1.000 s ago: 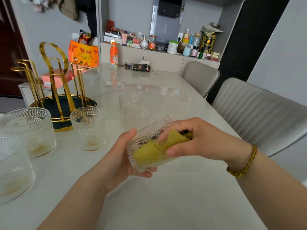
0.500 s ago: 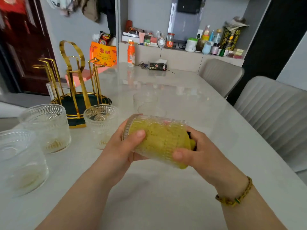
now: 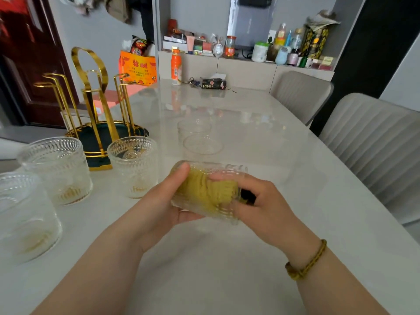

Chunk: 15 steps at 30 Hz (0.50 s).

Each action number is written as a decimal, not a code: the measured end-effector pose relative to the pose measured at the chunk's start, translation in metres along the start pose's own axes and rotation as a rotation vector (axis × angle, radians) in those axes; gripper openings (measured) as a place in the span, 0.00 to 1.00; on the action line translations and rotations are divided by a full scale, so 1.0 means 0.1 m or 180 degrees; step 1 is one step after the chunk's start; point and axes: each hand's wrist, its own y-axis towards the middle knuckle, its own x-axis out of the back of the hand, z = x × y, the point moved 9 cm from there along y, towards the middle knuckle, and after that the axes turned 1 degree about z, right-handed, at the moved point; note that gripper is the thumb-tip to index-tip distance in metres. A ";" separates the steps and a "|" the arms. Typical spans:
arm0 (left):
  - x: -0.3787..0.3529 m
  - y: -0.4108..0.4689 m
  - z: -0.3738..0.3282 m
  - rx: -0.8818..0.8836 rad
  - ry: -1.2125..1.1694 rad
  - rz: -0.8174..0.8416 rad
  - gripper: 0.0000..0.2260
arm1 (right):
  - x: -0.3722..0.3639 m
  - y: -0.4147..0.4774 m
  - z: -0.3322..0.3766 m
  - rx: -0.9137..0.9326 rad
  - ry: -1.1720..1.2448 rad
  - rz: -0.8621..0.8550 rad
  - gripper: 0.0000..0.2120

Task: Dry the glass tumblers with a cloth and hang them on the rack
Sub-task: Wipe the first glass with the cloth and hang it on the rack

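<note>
Table [image 3: 261,137], tumblers [image 3: 133,165] before gold rack [image 3: 95,105]

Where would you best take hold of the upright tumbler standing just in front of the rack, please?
I would grip the tumbler around its ribbed side wall, coming from the near right: it stands mouth up, the rack is close behind and another tumbler stands to its left.

i had a single view: the head camera looked forward and down across the table [image 3: 227,269], close above the left hand [image 3: 159,208] and right hand [image 3: 263,208], wide-angled to the far cabinet [image 3: 246,72].
</note>
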 end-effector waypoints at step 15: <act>0.02 -0.02 -0.04 -0.0121 0.0213 -0.0245 0.19 | 0.02 -0.04 0.13 0.0180 -0.0062 0.0076 0.20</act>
